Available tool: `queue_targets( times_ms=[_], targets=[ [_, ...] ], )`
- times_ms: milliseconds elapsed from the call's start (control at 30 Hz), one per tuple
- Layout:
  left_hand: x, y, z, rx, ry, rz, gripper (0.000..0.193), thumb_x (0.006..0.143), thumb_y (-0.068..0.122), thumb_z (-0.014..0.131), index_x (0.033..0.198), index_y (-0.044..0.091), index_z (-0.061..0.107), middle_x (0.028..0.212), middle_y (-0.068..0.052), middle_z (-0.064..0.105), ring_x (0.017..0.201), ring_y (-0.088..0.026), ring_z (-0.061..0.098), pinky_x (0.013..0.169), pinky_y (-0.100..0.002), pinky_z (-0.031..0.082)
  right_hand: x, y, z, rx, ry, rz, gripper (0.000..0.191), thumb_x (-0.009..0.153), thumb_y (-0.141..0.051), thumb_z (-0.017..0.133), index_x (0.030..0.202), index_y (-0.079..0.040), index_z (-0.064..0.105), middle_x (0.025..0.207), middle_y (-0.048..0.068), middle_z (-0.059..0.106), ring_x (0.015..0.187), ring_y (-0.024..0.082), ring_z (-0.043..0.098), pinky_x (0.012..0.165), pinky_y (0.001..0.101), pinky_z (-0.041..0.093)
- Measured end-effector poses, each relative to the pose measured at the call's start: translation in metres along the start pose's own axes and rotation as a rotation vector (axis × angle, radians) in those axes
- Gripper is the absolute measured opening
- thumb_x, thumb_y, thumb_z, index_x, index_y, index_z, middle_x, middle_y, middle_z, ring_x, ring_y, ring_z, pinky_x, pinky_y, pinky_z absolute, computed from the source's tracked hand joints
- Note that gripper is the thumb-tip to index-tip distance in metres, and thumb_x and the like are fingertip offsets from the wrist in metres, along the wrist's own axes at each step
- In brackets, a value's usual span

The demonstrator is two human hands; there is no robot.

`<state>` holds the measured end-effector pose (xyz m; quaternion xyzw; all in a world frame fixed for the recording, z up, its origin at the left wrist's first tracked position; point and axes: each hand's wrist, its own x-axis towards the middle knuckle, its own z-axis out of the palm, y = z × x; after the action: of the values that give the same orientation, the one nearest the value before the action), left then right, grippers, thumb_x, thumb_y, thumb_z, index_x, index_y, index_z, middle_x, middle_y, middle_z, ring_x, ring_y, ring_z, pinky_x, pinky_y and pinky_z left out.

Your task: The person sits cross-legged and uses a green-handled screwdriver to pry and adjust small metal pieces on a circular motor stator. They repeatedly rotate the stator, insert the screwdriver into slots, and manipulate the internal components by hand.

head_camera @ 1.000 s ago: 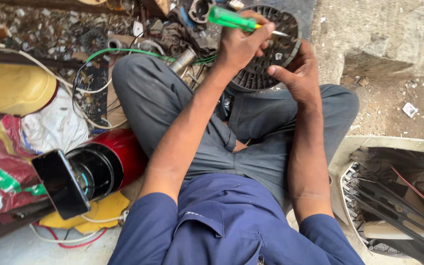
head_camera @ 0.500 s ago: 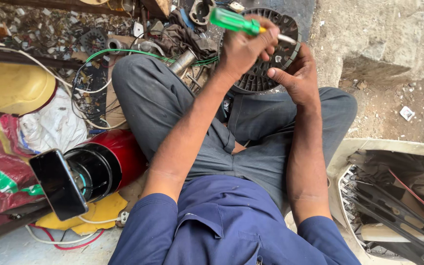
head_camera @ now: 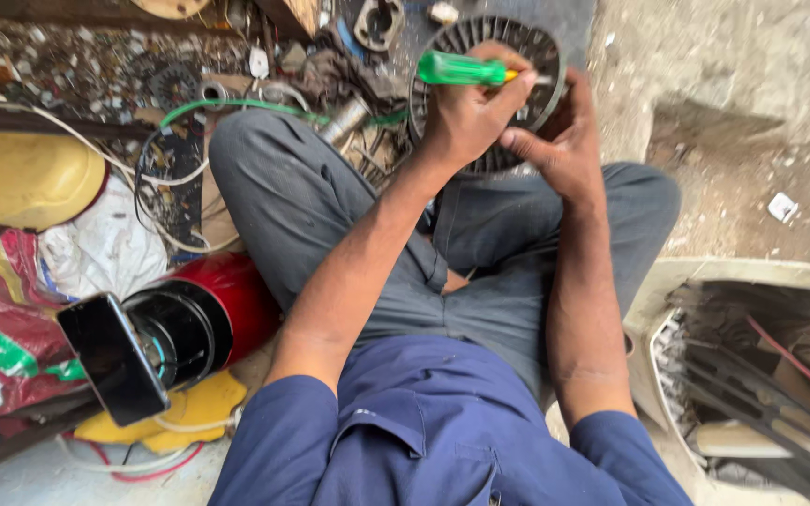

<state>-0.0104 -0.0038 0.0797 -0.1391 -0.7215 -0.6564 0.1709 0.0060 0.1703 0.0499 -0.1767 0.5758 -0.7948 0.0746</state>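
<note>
A red cylindrical motor housing [head_camera: 208,319] lies at lower left, a dark phone [head_camera: 112,358] propped against its open end. Above it sit a white bag [head_camera: 96,248] and a yellow rounded casing [head_camera: 25,178]. A green cable [head_camera: 236,105] loops across scrap at upper centre. A cream tub [head_camera: 696,276] of dark parts fills lower right.

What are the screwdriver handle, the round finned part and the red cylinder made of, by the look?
Screwdriver in the left hand: handle looks like translucent green plastic, glossy and see-through.
Round finned part steadied by the right hand: probably cast metal, dull dark grey with radial fins; could be grimy plastic.
Red cylinder: likely painted sheet metal, smooth glossy red shell, black rim.
</note>
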Motion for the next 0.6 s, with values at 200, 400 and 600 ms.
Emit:
queue_targets(
  times_ms=[200, 400, 600],
  targets=[
    [-0.018, 0.03, 0.004, 0.18, 0.017, 0.253, 0.012, 0.096, 0.002, 0.074, 0.103, 0.004, 0.065, 0.095, -0.008, 0.069, 0.085, -0.02, 0.073, 0.07, -0.032, 0.062, -0.004, 0.008, -0.015, -0.66, 0.137, -0.117, 0.09, 0.086, -0.027, 0.093, 0.157, -0.007, 0.042, 0.143, 0.01, 0.062, 0.129, 0.021, 0.062, 0.105, 0.0367, 0.053],
    [-0.013, 0.038, 0.005, 0.264, -0.058, 0.279, 0.013, 0.09, -0.003, 0.071, 0.098, 0.002, 0.062, 0.086, -0.01, 0.065, 0.075, -0.022, 0.071, 0.061, -0.031, 0.06, -0.003, 0.021, -0.027, -0.432, -0.031, -0.076, 0.098, 0.088, -0.032, 0.09, 0.163, -0.006, 0.033, 0.15, 0.012, 0.057, 0.141, 0.021, 0.055, 0.123, 0.0345, 0.043],
    [-0.004, 0.026, 0.014, 0.524, -0.279, 0.426, 0.01, 0.085, 0.002, 0.069, 0.09, 0.003, 0.061, 0.078, -0.009, 0.059, 0.066, -0.019, 0.062, 0.056, -0.032, 0.053, -0.008, 0.033, -0.04, -0.46, -0.015, -0.071, 0.098, 0.093, -0.03, 0.09, 0.166, -0.008, 0.03, 0.157, 0.013, 0.055, 0.145, 0.022, 0.052, 0.126, 0.0348, 0.041]
  ],
)
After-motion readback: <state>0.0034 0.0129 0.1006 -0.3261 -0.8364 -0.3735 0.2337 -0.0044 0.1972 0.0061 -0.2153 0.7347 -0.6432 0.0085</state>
